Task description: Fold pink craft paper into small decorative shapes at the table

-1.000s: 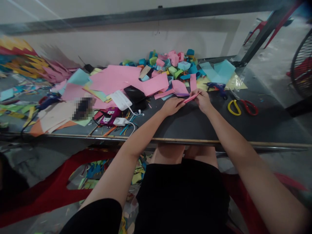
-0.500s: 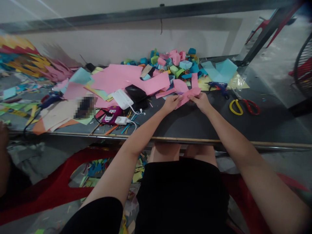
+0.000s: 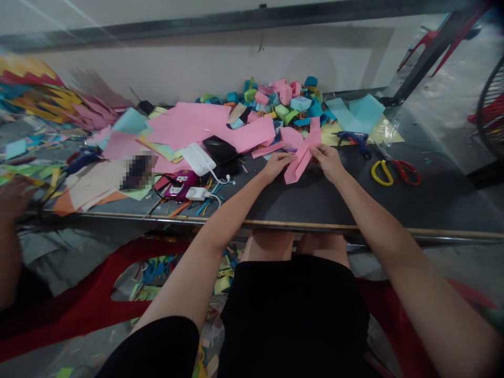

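I hold a folded pink paper strip [image 3: 301, 160] between both hands above the dark table [image 3: 326, 202]. My left hand [image 3: 277, 164] pinches its left edge. My right hand [image 3: 328, 158] grips its upper right end. The strip hangs slanted, its lower end toward me. Behind it lie large pink paper sheets [image 3: 197, 123] and a heap of small folded paper boxes [image 3: 281, 100] in pink, blue and green.
A blue glue gun [image 3: 354, 139] and yellow-and-red scissors [image 3: 394, 172] lie to the right. A black pouch [image 3: 222, 152], a white charger [image 3: 197, 160] and cables sit to the left. Another person's hand [image 3: 13, 197] shows at the far left. A red plastic stool [image 3: 79, 310] stands below.
The pink strip has swung from lying flat between my hands to hanging down slanted toward me. Another person's hand has come into view at the far left.
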Demonstrator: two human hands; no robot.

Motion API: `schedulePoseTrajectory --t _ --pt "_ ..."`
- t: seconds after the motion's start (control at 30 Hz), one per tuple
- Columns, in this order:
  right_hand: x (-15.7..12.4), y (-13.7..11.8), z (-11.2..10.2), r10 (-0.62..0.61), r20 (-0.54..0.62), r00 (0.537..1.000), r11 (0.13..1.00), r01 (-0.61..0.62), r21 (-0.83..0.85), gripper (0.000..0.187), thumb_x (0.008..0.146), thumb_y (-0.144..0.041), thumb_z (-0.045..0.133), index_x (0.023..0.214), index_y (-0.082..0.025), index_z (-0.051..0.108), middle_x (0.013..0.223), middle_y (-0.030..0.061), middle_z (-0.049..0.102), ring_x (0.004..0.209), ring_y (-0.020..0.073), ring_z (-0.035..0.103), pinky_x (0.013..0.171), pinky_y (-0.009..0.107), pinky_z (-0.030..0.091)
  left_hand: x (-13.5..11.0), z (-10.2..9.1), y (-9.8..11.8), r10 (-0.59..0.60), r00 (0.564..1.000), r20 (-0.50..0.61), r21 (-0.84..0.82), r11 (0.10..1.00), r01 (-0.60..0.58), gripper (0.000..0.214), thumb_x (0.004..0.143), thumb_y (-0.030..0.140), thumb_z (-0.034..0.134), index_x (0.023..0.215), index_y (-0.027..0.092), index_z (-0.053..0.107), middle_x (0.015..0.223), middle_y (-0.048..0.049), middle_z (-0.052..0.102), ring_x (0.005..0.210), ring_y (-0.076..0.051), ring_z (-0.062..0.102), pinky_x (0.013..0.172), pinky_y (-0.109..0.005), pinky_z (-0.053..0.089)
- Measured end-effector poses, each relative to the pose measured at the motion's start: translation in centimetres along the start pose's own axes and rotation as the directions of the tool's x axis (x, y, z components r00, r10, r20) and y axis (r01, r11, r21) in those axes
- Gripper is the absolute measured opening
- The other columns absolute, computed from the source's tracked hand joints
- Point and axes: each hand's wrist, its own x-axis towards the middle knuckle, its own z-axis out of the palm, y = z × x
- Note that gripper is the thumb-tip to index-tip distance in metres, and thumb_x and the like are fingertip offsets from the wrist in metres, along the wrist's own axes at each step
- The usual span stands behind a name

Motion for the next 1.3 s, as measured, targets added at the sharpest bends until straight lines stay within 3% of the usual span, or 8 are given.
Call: schedulePoseTrajectory --t 0.2,0.33,0.43,0.53,0.73,0.97,1.13,1.3 --pt "0.1 0.6 -0.2 -0.030 -0.027 0.999 0.994 0.027 -0.107 0.056 0.072 -0.064 0.079 0.107 -0.022 0.066 0.079 0.0045 0.069 0.062 0.0195 0.060 0.062 0.037 0.053 -0.3 0.1 0.2 0.030 0.996 0.089 -0.034 0.999 -0.027 0.036 0.084 0.052 0.072 0.082 0.016 0.074 0.080 -0.0052 0.072 0.081 -0.016 0.064 0.079 -0.033 0.054" --pt "-0.1 0.1 -0.6 -0.236 -0.142 0.961 0.933 0.183 -0.310 0.064 0.073 -0.051 0.083 0.127 -0.027 0.060 0.107 0.0078 0.071 0.072 0.0203 0.063 0.073 0.040 0.056 0.0 0.1 0.1 0.069 0.995 0.072 0.010 0.998 -0.070 0.024 0.087 0.040 0.070 0.090 0.016 0.075 0.095 -0.0071 0.076 0.086 -0.015 0.066 0.085 -0.033 0.054" --pt "-0.8 -1.1 -0.5 -0.382 -0.005 0.924 0.836 0.343 -0.429 0.042 0.083 -0.043 0.076 0.122 -0.031 0.067 0.124 0.0077 0.068 0.090 0.0242 0.066 0.083 0.042 0.057 0.1 0.1 -0.1 0.062 0.998 0.030 0.027 0.998 -0.063 0.020 0.090 0.033 0.067 0.094 0.015 0.075 0.098 -0.0080 0.076 0.086 -0.015 0.066 0.086 -0.033 0.054" --pt "-1.5 -2.0 -0.1 -0.446 0.207 0.871 0.734 0.488 -0.472 0.021 0.095 -0.031 0.058 0.107 -0.032 0.075 0.121 0.0063 0.070 0.109 0.0277 0.066 0.098 0.047 0.053 0.3 0.1 -0.4 0.061 0.998 0.021 0.038 0.997 -0.062 0.022 0.093 0.033 0.063 0.098 0.015 0.074 0.100 -0.0090 0.076 0.087 -0.016 0.067 0.085 -0.034 0.055" --pt "-1.5 -1.6 0.3 -0.378 0.402 0.834 0.632 0.550 -0.546 0.042 0.089 -0.008 0.048 0.109 -0.031 0.077 0.127 0.0029 0.072 0.121 0.0268 0.063 0.110 0.054 0.046 0.8 0.0 -1.1 0.072 0.997 0.021 0.036 0.997 -0.073 0.020 0.094 0.030 0.063 0.104 0.016 0.071 0.106 -0.0091 0.076 0.096 -0.018 0.070 0.090 -0.035 0.056" --pt "-1.2 -1.7 -0.2 -0.345 0.497 0.796 0.549 0.601 -0.581 0.037 0.084 -0.007 0.055 0.107 -0.029 0.075 0.132 0.0039 0.070 0.124 0.0274 0.062 0.109 0.051 0.047 0.3 -0.2 -0.5 0.024 0.999 -0.042 0.123 0.992 -0.019 0.040 0.089 0.020 0.068 0.128 0.013 0.063 0.108 -0.0118 0.075 0.089 -0.018 0.072 0.084 -0.034 0.057" --pt "-1.4 -2.3 -0.2 -0.325 0.540 0.776 0.498 0.626 -0.600 0.026 0.074 -0.005 0.060 0.085 -0.026 0.071 0.121 0.0048 0.072 0.117 0.0284 0.063 0.104 0.050 0.049 0.4 -0.2 -0.1 0.020 0.998 -0.058 0.156 0.988 -0.011 0.031 0.088 0.017 0.066 0.119 0.014 0.069 0.122 -0.0122 0.073 0.085 -0.016 0.071 0.084 -0.034 0.057" --pt "-1.1 -2.2 -0.6 -0.341 0.485 0.805 0.538 0.590 -0.602 0.021 0.076 -0.009 0.060 0.081 -0.027 0.071 0.109 0.0039 0.075 0.110 0.0283 0.066 0.100 0.048 0.050 0.2 -0.2 0.3 0.058 0.998 -0.006 0.308 0.950 -0.053 0.022 0.091 0.015 0.059 0.106 0.014 0.076 0.106 -0.0113 0.077 0.091 -0.018 0.071 0.090 -0.036 0.055"
